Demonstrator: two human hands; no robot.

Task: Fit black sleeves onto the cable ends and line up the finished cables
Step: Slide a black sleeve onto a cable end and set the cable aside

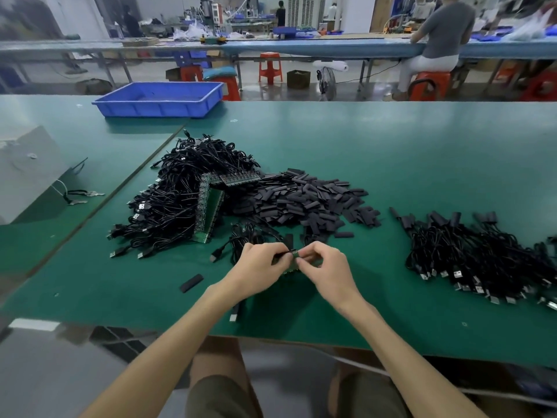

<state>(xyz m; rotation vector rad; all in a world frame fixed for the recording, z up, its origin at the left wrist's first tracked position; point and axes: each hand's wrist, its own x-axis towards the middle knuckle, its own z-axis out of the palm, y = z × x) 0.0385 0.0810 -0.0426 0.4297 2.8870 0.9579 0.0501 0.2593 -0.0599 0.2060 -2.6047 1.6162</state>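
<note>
At lower centre, the left hand (259, 263) and right hand (324, 268) are both pinching one cable end (294, 254) between curled fingertips, over the green table (422, 152). Black sleeves (310, 200) are lying heaped just above it; finished cables (470, 254) are lying at right.

Sleeve pile (313, 200) on table (391, 146). Cable heap (177, 188) touching its left, boards (214, 203) between them. Sleeved cables (476, 254) well apart on its right. Tray (159, 107) behind, leftward. Loose sleeve (191, 283) before, leftward. Left hand (259, 268), right hand (327, 267) just before it, cable (294, 254) between.
</note>
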